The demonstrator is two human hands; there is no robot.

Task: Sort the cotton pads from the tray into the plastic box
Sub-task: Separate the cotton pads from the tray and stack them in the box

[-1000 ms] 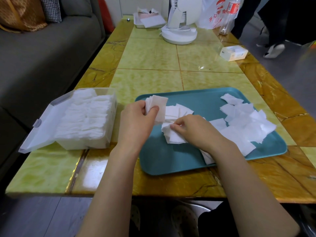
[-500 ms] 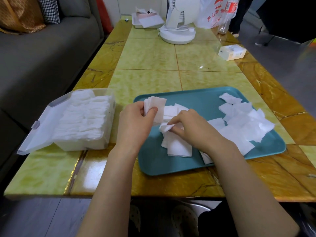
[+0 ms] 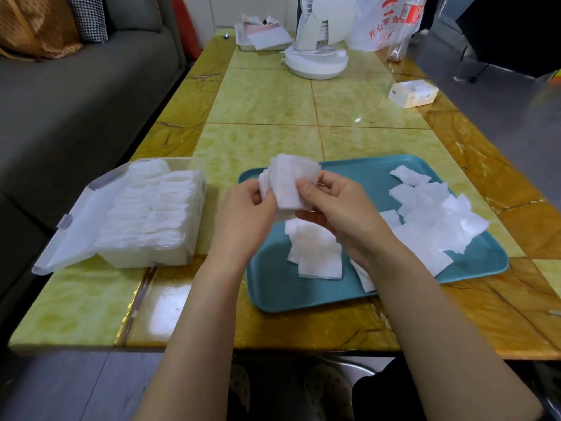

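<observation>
A small stack of white cotton pads is held upright above the left end of the teal tray. My left hand grips the stack from the left, and my right hand pinches its front pad from the right. Loose pads lie in a pile on the tray below my hands, and several more are spread over its right half. The clear plastic box stands to the left of the tray, lid open, nearly full of rows of pads.
The yellow tiled table carries a white fan base, a small white box, a white bag and a far tray of papers. A grey sofa runs along the left side.
My right hand lifted a pad from the pile on the tray and brought it up against the stack in my left hand. The stack now sits higher, held by both hands.
</observation>
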